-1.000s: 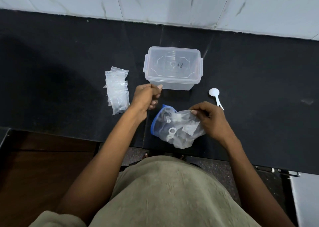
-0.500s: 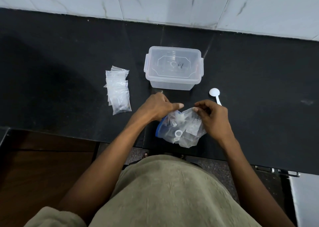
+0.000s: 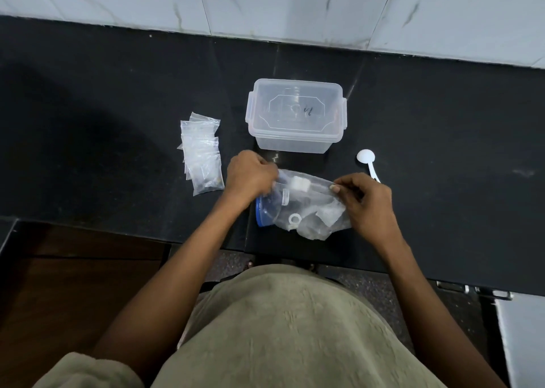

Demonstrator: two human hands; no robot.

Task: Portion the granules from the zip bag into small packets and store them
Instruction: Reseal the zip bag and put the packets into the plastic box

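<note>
Black counter (image 3: pixel 118 122) carries everything: lidded clear box (image 3: pixel 295 115) at back, zip bag (image 3: pixel 298 204) at near edge, small packets (image 3: pixel 202 157) left, white scoop (image 3: pixel 367 163) right. Left hand (image 3: pixel 250 175) and right hand (image 3: pixel 365 202) each pinch the bag. Best: pull evenly, mouth up, avoid spills.

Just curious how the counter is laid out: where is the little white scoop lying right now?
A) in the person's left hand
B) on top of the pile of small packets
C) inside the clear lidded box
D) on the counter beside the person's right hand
D: the white scoop lies on the black counter just beyond the right hand, which pinches the zip bag.
</note>
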